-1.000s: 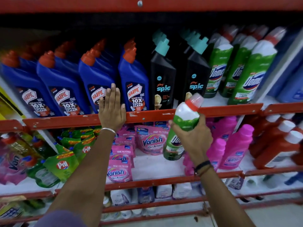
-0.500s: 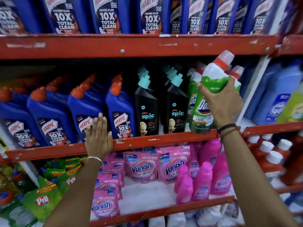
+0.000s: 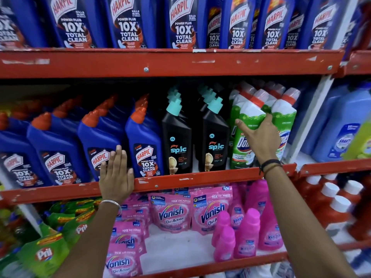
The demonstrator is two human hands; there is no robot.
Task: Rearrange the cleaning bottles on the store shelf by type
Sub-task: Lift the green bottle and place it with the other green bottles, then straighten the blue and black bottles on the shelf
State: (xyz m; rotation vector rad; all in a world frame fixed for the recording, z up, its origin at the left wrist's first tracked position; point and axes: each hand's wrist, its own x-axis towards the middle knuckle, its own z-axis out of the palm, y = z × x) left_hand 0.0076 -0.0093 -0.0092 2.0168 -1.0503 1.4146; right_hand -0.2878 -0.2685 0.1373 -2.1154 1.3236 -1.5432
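A green Domex bottle (image 3: 243,143) with a white shoulder and red cap stands on the middle shelf, at the front of a group of matching Domex bottles (image 3: 285,115). My right hand (image 3: 260,140) wraps around its upper body, thumb on the left and fingers on the right. To its left stand two rows of black Spic bottles (image 3: 177,141), then several rows of blue Harpic bottles (image 3: 144,145). My left hand (image 3: 115,178) lies flat on the red shelf rail (image 3: 200,177), fingers touching a Harpic bottle and holding nothing.
Large Harpic bottles (image 3: 180,27) fill the top shelf. On the lower shelf are pink Vanish pouches (image 3: 170,213), pink Vanish bottles (image 3: 247,237) and green Pril pouches (image 3: 46,253). Light blue bottles (image 3: 341,127) and red bottles with white caps (image 3: 337,213) fill the bay on the right.
My right hand lifted the green Domex bottle from in front of the lower shelf and set it on the middle shelf among the other Domex bottles. The left hand stayed on the rail.
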